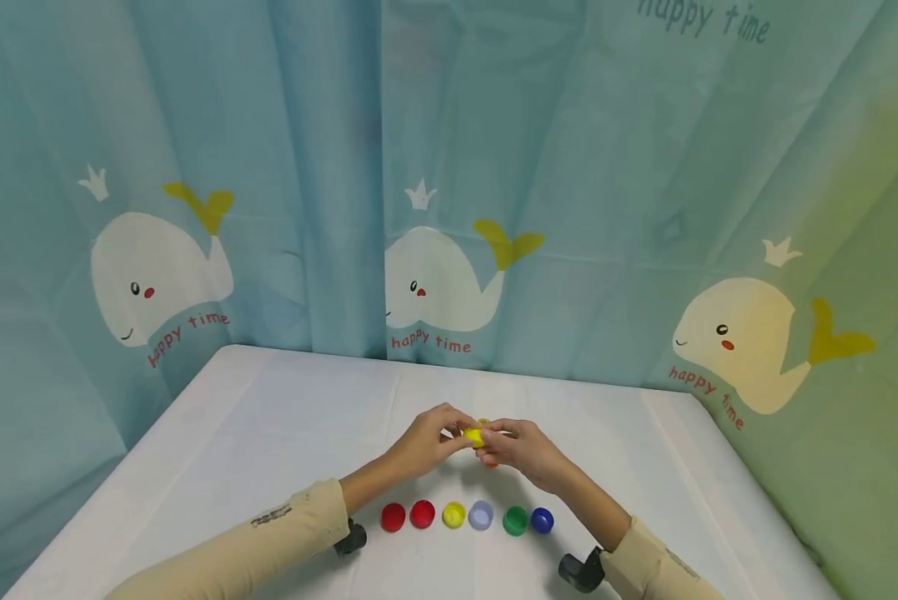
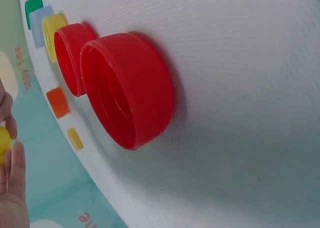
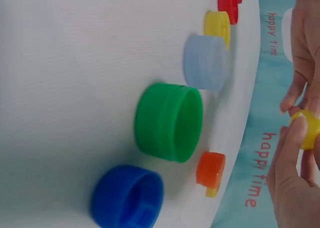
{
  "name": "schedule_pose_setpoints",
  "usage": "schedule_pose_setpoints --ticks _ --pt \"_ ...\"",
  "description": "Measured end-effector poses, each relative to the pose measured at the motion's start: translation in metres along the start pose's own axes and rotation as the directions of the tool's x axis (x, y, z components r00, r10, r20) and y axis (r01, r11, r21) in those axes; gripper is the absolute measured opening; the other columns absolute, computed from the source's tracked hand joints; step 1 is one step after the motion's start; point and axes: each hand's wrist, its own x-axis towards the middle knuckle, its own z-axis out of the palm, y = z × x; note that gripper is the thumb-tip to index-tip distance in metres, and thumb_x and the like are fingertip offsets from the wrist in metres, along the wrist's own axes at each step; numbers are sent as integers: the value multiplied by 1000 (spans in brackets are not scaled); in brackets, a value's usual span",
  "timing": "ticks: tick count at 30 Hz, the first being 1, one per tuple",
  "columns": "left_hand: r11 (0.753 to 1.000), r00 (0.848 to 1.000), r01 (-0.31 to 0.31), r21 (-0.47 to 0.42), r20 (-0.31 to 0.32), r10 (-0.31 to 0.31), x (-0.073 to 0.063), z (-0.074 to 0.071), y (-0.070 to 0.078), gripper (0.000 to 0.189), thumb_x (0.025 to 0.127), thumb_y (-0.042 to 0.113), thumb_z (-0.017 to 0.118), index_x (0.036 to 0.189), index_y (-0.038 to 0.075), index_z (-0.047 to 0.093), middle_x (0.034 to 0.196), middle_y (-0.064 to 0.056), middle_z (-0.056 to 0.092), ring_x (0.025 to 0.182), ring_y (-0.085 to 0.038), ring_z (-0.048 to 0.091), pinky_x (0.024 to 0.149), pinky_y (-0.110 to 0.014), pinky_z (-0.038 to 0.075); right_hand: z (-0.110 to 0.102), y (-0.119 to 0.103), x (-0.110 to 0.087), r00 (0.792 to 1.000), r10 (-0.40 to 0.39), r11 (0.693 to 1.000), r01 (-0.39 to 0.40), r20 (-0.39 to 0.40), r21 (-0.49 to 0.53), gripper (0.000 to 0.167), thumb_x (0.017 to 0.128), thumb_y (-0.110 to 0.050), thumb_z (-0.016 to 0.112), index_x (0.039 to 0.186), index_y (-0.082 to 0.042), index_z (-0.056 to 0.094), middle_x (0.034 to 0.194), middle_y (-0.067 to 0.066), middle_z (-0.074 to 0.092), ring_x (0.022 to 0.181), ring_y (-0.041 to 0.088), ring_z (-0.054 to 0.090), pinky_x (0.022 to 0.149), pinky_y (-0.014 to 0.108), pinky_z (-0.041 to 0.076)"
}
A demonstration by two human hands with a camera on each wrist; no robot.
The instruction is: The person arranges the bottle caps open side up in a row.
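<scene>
Above the table, my left hand (image 1: pixel 423 442) and right hand (image 1: pixel 529 454) meet at a yellow bottle cap (image 1: pixel 474 437), which both pinch between thumb and fingers. The right thumb presses on this cap in the right wrist view, with left fingertips against its upper side. Nearer me runs a row of caps: two red caps (image 1: pixel 393 517) (image 1: pixel 422 514), a yellow one (image 1: pixel 454 514), a pale blue cap (image 1: pixel 481 515), a green cap (image 1: pixel 515 521) and a dark blue cap (image 1: pixel 542 521). They stand with their hollow sides showing.
Beyond the row, an orange cap (image 3: pixel 210 169) and a small yellow piece (image 2: pixel 75 138) lie on the white tabletop (image 1: pixel 306 433), partly hidden by my hands in the head view. A whale-print curtain (image 1: pixel 328 208) hangs behind the table. Black wrist mounts (image 1: pixel 582 571) sit below the sleeves.
</scene>
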Motion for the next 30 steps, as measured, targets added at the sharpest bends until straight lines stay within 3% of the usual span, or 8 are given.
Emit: schedule_pose_setpoints --ticks 6,10,14,17,22,26,28,30 --pt "998 1000 -11 -68 27 12 0 4 4 18 88 14 68 106 11 69 100 1 56 88 -13 57 78 -21 50 -5 6 -8 997 -64 993 61 -32 -100 35 93 -27 61 106 5 59 103 16 64 96 30 62 88 36 48" --pt "995 998 -25 -95 52 30 1 8 13 17 89 12 66 105 11 69 102 1 57 88 -12 58 78 -21 49 -14 8 -19 995 -95 986 92 -12 -141 31 93 -25 61 105 3 59 105 16 63 101 36 59 91 38 46" --pt "993 995 -37 -109 86 47 2 14 20 17 88 8 67 104 12 70 99 2 57 87 -9 56 77 -20 49 -22 9 -31 986 -161 952 164 32 -259 24 92 -21 62 105 0 61 105 20 63 98 35 60 88 41 47" --pt "991 992 -59 -118 107 72 3 21 22 17 87 7 68 103 11 70 94 2 55 86 -7 57 77 -19 49 -26 8 -40 971 -235 888 234 46 -395 20 92 -22 62 102 -5 64 101 17 64 92 32 62 82 38 50" --pt "991 973 -126 -55 189 134 8 31 21 16 89 5 63 104 9 69 97 3 59 91 -5 58 79 -18 48 -30 7 -54 933 -357 741 313 46 -594 11 89 -21 65 94 -11 65 92 -2 66 85 16 65 75 28 52" --pt "977 932 -191 93 331 151 11 33 24 26 90 -1 55 111 7 67 115 0 58 105 -10 56 84 -17 45 -34 9 -61 903 -421 604 350 86 -716 5 86 -17 69 87 -14 66 88 -8 64 78 6 61 73 25 52" --pt "965 904 -211 153 407 133 13 33 28 32 89 -3 52 117 6 64 123 -2 55 112 -11 52 88 -16 42 -37 11 -64 901 -423 557 346 101 -755 4 85 -16 70 86 -14 66 86 -9 64 74 4 59 71 25 52" --pt "955 877 -226 194 468 113 15 34 31 37 87 -4 51 121 7 62 128 -4 53 117 -11 49 90 -15 39 -41 13 -66 907 -409 532 328 102 -780 5 83 -13 71 85 -14 67 84 -9 65 73 2 59 69 24 52"
